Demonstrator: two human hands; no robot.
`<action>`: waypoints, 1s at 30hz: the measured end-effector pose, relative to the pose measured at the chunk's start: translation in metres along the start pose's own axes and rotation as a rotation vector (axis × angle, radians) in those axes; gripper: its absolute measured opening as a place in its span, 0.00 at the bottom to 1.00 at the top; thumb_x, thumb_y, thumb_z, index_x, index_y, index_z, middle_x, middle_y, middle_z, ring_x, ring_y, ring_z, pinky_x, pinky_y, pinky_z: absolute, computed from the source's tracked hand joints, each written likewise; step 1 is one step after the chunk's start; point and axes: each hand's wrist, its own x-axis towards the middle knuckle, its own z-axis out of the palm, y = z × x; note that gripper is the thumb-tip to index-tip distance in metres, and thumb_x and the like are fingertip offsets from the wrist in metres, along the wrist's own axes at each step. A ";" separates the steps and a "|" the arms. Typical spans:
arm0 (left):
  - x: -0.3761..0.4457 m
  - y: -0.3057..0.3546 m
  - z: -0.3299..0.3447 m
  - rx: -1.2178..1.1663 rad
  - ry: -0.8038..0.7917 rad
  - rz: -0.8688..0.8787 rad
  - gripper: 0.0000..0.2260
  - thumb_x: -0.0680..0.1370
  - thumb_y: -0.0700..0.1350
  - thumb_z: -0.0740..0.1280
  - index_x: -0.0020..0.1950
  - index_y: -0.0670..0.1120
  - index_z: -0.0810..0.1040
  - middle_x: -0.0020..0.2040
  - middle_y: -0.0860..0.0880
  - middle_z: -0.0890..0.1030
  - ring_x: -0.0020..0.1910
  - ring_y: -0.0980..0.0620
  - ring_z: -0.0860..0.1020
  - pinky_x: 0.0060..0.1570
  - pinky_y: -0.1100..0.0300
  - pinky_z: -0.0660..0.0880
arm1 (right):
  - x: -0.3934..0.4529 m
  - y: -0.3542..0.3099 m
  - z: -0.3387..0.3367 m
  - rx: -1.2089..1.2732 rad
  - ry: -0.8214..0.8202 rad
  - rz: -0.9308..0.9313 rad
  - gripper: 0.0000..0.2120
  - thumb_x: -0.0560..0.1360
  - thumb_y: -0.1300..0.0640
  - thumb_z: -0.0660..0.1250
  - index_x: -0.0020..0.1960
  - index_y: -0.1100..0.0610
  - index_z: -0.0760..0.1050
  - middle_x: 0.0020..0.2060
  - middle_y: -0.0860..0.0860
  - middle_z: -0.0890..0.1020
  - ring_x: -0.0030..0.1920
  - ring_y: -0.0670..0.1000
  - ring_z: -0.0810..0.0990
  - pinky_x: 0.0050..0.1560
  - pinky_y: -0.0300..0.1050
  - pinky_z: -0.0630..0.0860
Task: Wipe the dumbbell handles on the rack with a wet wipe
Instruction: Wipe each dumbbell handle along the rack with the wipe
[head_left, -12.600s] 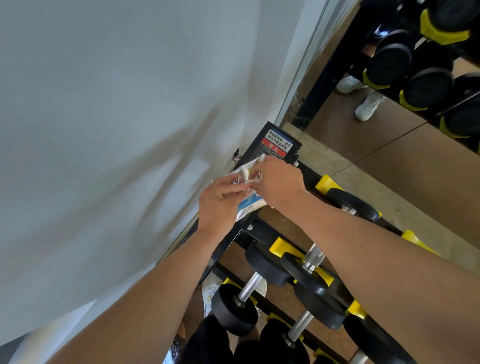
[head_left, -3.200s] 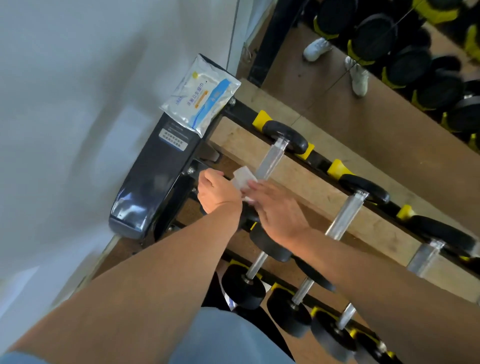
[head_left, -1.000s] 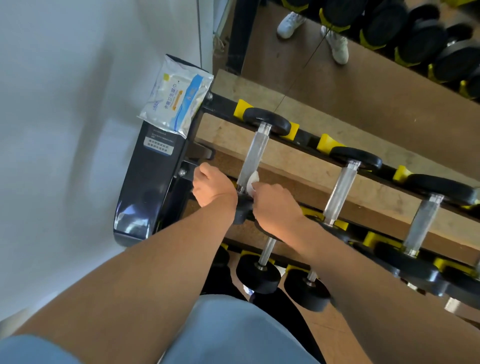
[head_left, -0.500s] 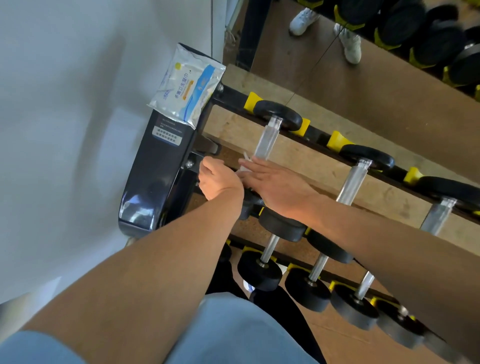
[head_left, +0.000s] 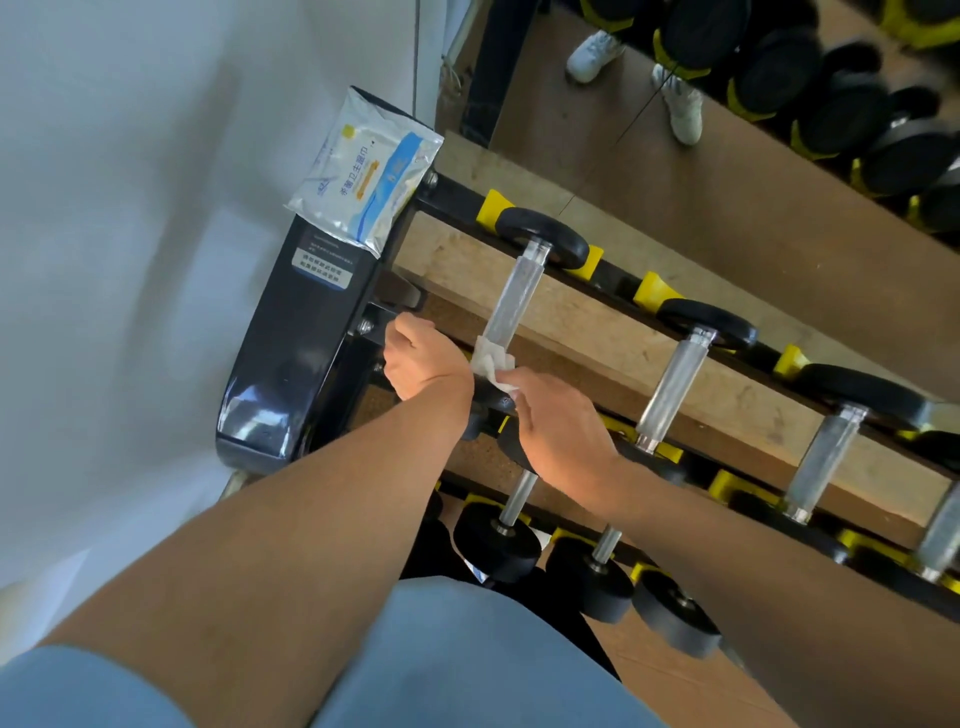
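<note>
Right hand: fingers curled on a crumpled white wet wipe, which is wrapped against the near end of the first knurled steel dumbbell handle on the top tier of the black and yellow rack. The wipe sits at the fingertips, touching the bar just above the near black weight head, which the hand largely hides.

Left hand: fingers curled, just beside the wipe on its left and next to the glossy black rack end panel. Whether it grips a rack part cannot be told; the palm side is hidden.

A silver and blue wet-wipe packet lies on top of the panel, well beyond the left hand.

Judgement: wiping of the first handle is at its start; most of the bar beyond the fingertips appears untouched. Two more steel handles lie to the right of the right hand.

Recommendation: close the wipe fully round the bar, draw it the whole length towards the far head, and twist so the knurling is covered all round. Refold to a clean face before the neighbouring handle.
</note>
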 end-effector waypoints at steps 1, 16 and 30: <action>0.000 0.000 0.000 -0.001 -0.004 -0.002 0.20 0.83 0.46 0.50 0.50 0.43 0.81 0.37 0.54 0.73 0.38 0.54 0.71 0.43 0.57 0.64 | 0.000 0.005 0.004 -0.039 -0.025 0.046 0.17 0.83 0.57 0.59 0.71 0.49 0.69 0.53 0.51 0.83 0.52 0.51 0.82 0.52 0.49 0.80; -0.001 0.001 0.001 0.025 -0.016 -0.002 0.19 0.83 0.46 0.50 0.51 0.43 0.80 0.37 0.54 0.72 0.36 0.59 0.69 0.36 0.60 0.62 | 0.024 -0.007 0.025 0.408 0.079 0.432 0.12 0.85 0.52 0.54 0.52 0.51 0.76 0.41 0.49 0.80 0.43 0.50 0.80 0.42 0.48 0.76; 0.000 0.002 -0.005 0.150 -0.062 0.077 0.19 0.82 0.51 0.51 0.55 0.46 0.80 0.46 0.46 0.78 0.42 0.48 0.73 0.44 0.54 0.65 | -0.009 -0.020 -0.047 0.734 0.443 0.409 0.12 0.85 0.51 0.55 0.59 0.48 0.77 0.43 0.44 0.80 0.41 0.45 0.78 0.31 0.33 0.70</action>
